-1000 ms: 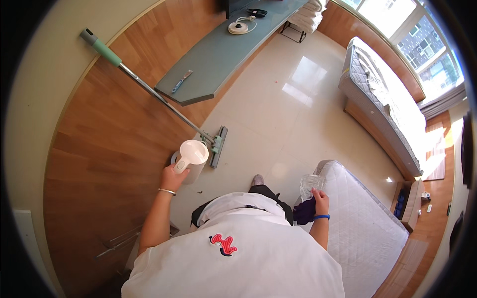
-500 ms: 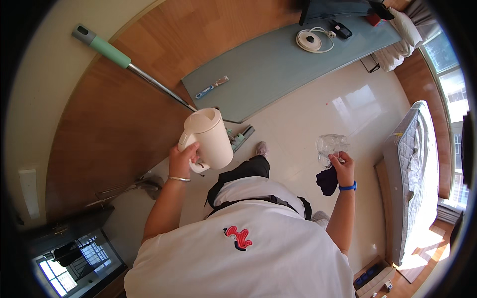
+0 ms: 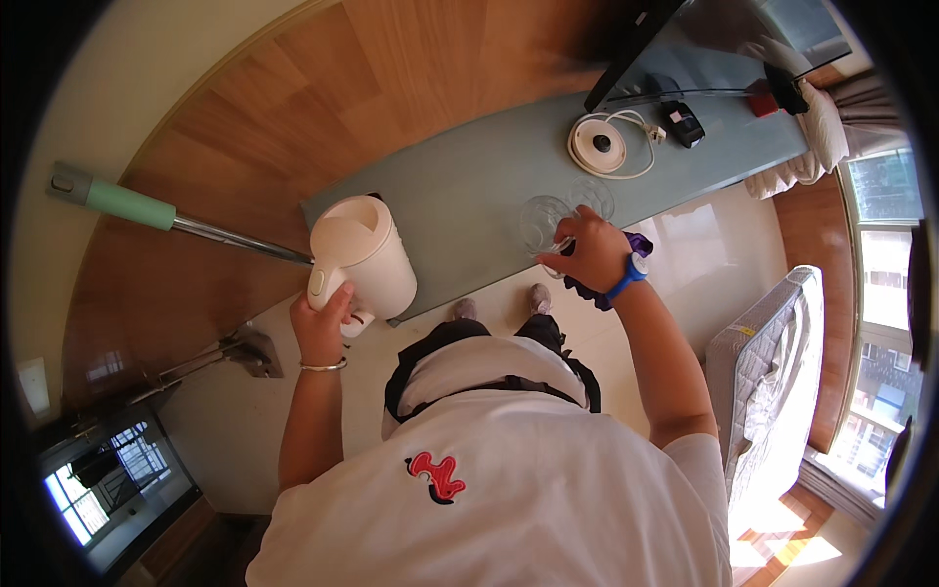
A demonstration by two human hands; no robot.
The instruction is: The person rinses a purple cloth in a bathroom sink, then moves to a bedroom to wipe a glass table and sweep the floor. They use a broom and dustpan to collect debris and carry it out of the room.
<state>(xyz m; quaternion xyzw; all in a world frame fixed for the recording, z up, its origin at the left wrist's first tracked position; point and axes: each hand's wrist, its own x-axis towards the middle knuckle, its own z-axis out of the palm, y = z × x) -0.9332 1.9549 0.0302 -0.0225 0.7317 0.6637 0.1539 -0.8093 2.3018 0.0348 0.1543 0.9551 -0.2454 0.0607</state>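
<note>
My left hand (image 3: 321,323) is wrapped round the handle of a cream electric kettle (image 3: 381,269), which is held upright over the near left end of a grey-blue counter (image 3: 440,186). Over the counter's front edge, my right hand (image 3: 595,250) is closed on clear drinking glasses; one glass (image 3: 541,223) shows left of the fingers and another glass (image 3: 593,196) beyond them. Whether the glasses touch the counter I cannot tell. A dark purple cloth (image 3: 639,245) hangs by the right wrist, partly hidden behind the hand.
The kettle's round power base (image 3: 597,144) lies on the counter with its white cord coiled beside it. Near it are a black device (image 3: 683,122) and a dark screen (image 3: 773,39). A green-gripped pole (image 3: 132,203) leans at the left. A mattress (image 3: 758,382) stands at the right.
I have come closer to the counter. The kettle has shifted left and now overlaps the counter's end. My right hand has moved left and forward with the glasses and cloth, to the counter's edge.
</note>
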